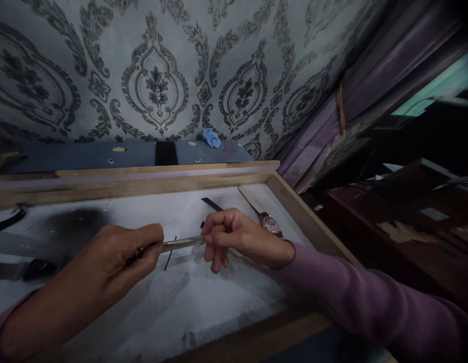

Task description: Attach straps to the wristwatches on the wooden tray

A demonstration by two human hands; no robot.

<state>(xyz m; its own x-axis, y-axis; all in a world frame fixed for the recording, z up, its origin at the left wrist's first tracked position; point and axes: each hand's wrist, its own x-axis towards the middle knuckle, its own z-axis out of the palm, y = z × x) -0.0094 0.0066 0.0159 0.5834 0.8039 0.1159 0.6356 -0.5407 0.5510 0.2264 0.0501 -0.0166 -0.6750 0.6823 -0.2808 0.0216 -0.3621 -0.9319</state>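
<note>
A slim, pale metallic tool (184,243) stretches between my two hands; its exact kind is not clear. My left hand (131,252) is closed around its darker end. The thumb and fingers of my right hand (234,236) pinch its other end, with the lower fingers loosely curled. Below the tool lies a thin black rod (168,259). Beyond my right hand are a short black strap (211,204) and a wristwatch (270,224) with a light strap. Part of the watch is hidden behind my wrist.
A wooden-edged tray (307,214) with a white base surrounds the work area. At left lie a black curved strap (9,221) and a black-ended object (39,268). Behind, a blue ledge (139,154) bears a crumpled blue cloth (211,138). A cluttered reddish table (354,201) stands right.
</note>
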